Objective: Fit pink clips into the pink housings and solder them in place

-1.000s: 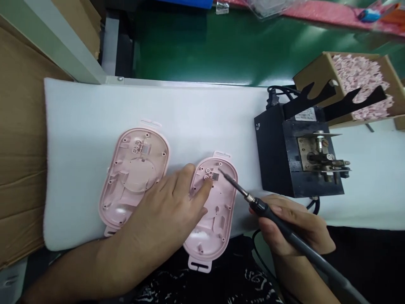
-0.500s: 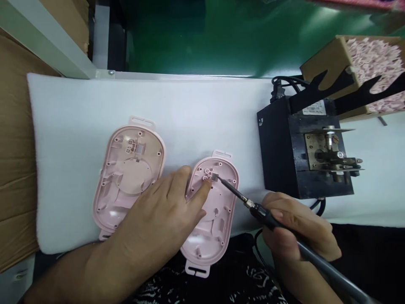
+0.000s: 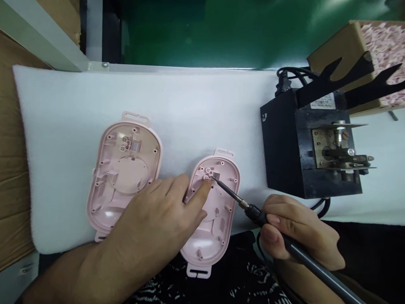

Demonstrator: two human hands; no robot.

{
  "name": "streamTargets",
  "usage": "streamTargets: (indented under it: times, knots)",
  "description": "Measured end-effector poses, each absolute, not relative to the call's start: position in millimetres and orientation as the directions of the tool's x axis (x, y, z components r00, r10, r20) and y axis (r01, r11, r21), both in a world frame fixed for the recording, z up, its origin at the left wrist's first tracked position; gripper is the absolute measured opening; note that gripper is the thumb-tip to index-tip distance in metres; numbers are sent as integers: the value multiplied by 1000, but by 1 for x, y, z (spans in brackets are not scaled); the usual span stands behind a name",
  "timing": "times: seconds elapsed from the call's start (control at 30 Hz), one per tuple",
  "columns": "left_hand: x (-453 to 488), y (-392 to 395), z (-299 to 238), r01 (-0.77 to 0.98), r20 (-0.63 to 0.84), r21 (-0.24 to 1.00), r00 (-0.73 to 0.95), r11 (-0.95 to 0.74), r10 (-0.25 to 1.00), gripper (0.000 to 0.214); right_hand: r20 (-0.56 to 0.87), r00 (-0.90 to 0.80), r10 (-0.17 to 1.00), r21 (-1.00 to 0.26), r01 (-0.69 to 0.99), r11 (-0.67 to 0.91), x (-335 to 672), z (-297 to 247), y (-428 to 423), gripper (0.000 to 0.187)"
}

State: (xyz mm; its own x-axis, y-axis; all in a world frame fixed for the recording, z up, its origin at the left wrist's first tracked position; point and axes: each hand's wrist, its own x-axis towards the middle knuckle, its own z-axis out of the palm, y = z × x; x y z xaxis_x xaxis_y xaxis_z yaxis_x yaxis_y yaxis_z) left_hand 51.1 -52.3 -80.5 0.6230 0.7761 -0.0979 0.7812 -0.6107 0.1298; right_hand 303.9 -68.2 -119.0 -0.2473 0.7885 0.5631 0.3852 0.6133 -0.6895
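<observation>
Two pink plastic housing shells lie open side up, the left shell (image 3: pixel 125 169) and the right shell (image 3: pixel 221 215). My left hand (image 3: pixel 152 219) rests across the lower edge of the left shell, its index fingertip pressing the right shell beside a small square metal tab (image 3: pixel 216 175). My right hand (image 3: pixel 299 230) is shut on a black soldering iron (image 3: pixel 257 216). The iron's thin tip (image 3: pixel 215 180) reaches the area at the tab's lower left edge, close to my fingertip. Whether it touches the tab I cannot tell.
Both shells lie on a white foam pad (image 3: pixel 63 126). To the right stands a black soldering station (image 3: pixel 281 143) with forked holders (image 3: pixel 335 80) and cables. Behind it is a cardboard box (image 3: pixel 384 50) of pink pieces. Brown cardboard (image 3: pixel 12 169) lies left; a green surface (image 3: pixel 196 33) lies beyond.
The iron tip has come down from above the metal tab to its edge. The whole scene has slid left in view. My left hand stays on the right shell.
</observation>
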Motion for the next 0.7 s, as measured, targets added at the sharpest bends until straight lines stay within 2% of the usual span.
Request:
streamTargets:
  times: [0.1,0.27,0.37,0.5,0.6,0.7]
  knots:
    - [51,-52,-80,780,-97,133,624,-611,775,47,559,-209,802,-689,422,589,302,-115,-75,14]
    - [51,-53,-78,781,-94,138,622,-609,777,46,497,-89,863,-714,523,466,294,-108,-83,17]
    - [51,-53,-78,783,-100,133,621,-608,778,47,527,-88,845,-700,519,490,293,-107,-84,14]
    - [50,-53,-79,778,-96,137,626,-613,774,46,498,-76,864,-711,534,457,295,-110,-81,11]
    - [50,-53,-80,778,-88,145,625,-611,775,45,556,-97,826,-678,522,518,297,-112,-79,12]
    - [51,-54,-79,777,-93,154,626,-610,774,46,559,-92,824,-670,535,515,297,-113,-79,13]
